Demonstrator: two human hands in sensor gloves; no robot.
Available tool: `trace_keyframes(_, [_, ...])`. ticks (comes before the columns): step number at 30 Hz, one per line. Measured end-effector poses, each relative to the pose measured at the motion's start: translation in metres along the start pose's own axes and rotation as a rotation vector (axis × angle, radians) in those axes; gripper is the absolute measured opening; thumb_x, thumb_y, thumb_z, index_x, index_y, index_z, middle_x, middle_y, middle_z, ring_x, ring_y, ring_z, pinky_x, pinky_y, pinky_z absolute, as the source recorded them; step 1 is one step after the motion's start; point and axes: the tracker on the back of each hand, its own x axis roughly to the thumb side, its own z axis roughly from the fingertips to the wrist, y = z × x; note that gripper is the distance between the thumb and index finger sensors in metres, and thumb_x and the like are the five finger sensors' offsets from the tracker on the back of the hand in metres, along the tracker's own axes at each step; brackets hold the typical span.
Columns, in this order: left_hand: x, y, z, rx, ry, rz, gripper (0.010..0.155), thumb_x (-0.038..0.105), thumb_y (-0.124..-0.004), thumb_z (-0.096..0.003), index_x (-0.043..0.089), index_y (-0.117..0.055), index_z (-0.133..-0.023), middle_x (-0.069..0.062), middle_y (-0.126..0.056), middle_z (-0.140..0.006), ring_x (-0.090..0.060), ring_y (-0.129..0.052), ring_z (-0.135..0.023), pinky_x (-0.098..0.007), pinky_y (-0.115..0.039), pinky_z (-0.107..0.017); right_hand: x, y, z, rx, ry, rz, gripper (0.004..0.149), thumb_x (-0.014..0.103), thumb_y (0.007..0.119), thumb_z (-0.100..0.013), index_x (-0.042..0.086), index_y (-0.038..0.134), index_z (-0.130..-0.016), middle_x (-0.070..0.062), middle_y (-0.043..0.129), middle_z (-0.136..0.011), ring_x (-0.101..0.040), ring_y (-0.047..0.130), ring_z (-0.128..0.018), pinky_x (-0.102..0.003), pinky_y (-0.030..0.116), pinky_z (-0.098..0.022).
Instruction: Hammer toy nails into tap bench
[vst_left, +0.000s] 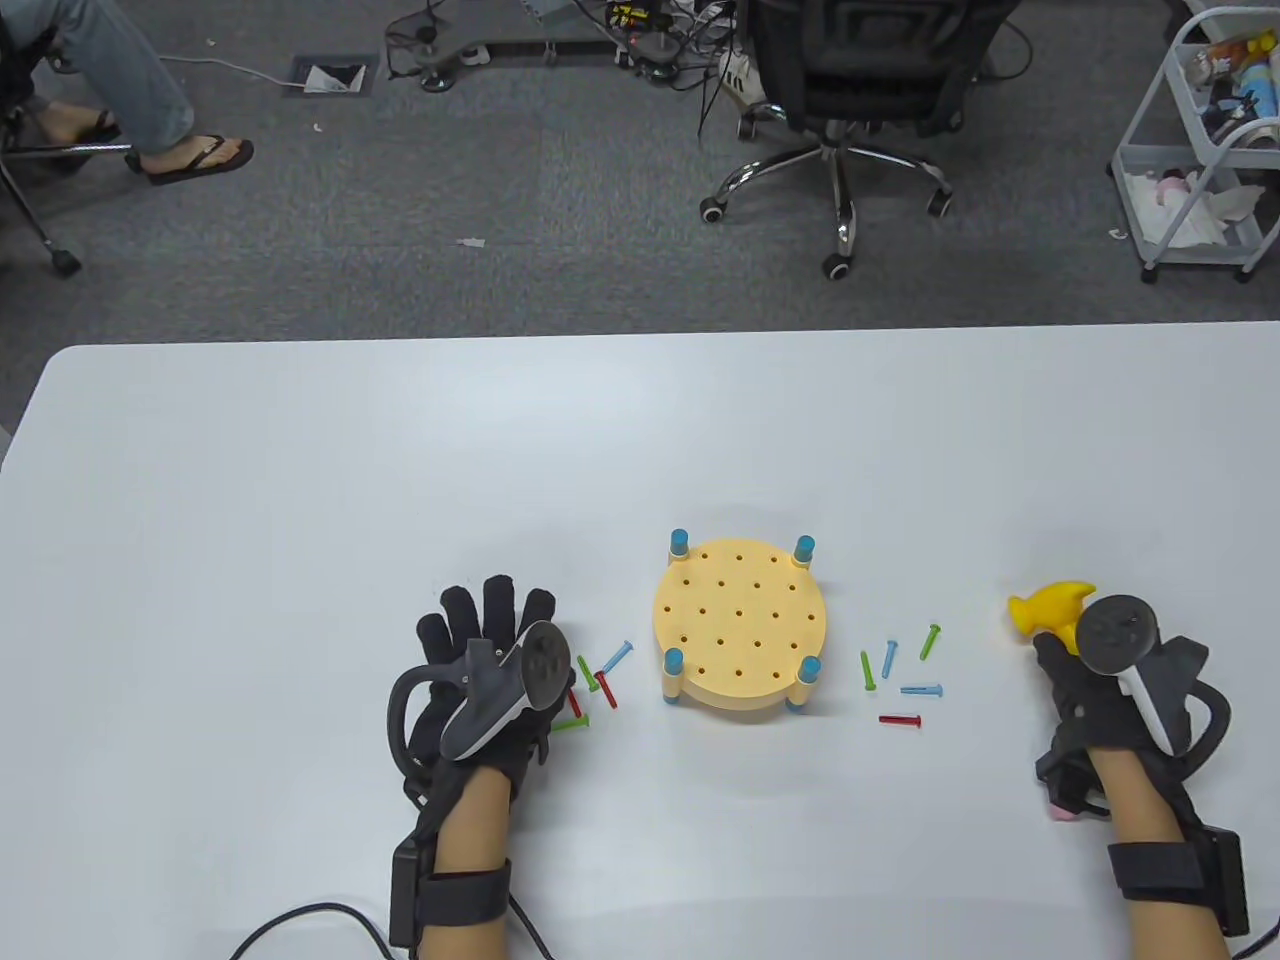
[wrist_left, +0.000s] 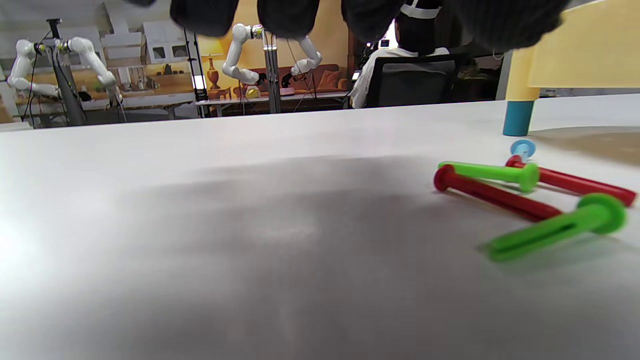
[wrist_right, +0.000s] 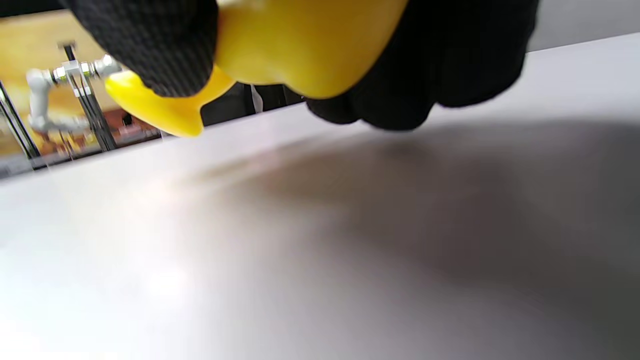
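Tap bench (vst_left: 740, 625) stands near the middle of the tabletop's (vst_left: 300, 480) near edge, every hole empty, loose nails (vst_left: 900, 680) scattered on both sides within easy reach. Right hand (vst_left: 1095, 700) has its fingers clenched round the yellow hammer (vst_left: 1050, 605), ready to strike. Left hand (vst_left: 485, 680) lies flat with fingers released, beside the left nails (wrist_left: 525, 195), likely about to pick one.

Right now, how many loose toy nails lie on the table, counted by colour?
Green nails: 4
Blue nails: 3
Red nails: 3
Total: 10, five on each side of the tap bench, none standing in its holes.
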Motion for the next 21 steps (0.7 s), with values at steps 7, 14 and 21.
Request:
trace_keyframes(7, [0.030, 0.001, 0.000, 0.040, 0.008, -0.154, 0.069, 0.055, -0.069, -0.0379, 0.027, -0.065, -0.101, -0.014, -0.080, -0.104, -0.044, -0.080, -0.090, -0.064, -0.061, -0.066, 0.009, -0.027, 0.015, -0.140, -0.190, -0.185, 0.056, 0.050, 0.077, -0.038, 0.019, 0.065, -0.082, -0.005, 0.090, -0.070, -0.015, 0.101, -0.044, -0.036, 0.087, -0.041])
trace_keyframes(14, [0.043, -0.011, -0.010, -0.007, 0.102, -0.330, 0.065, 0.055, -0.072, -0.0369, 0.022, -0.075, -0.093, -0.010, -0.098, -0.072, -0.034, -0.095, -0.061, -0.057, -0.073, -0.053, 0.037, -0.031, 0.042, -0.284, -0.382, -0.081, 0.055, 0.052, 0.076, -0.038, 0.019, 0.072, -0.082, -0.004, 0.093, -0.065, -0.016, 0.100, -0.040, -0.036, 0.087, -0.039])
trace_keyframes(21, [0.039, -0.019, -0.018, -0.108, 0.146, -0.233, 0.061, 0.052, -0.077, -0.0364, 0.018, -0.081, -0.086, -0.003, -0.104, -0.053, -0.026, -0.101, -0.044, -0.052, -0.080, -0.043, 0.056, -0.028, 0.061, -0.327, -0.481, -0.025, 0.056, 0.054, 0.074, -0.038, 0.020, 0.071, -0.082, -0.003, 0.092, -0.066, -0.015, 0.099, -0.041, -0.036, 0.086, -0.040])
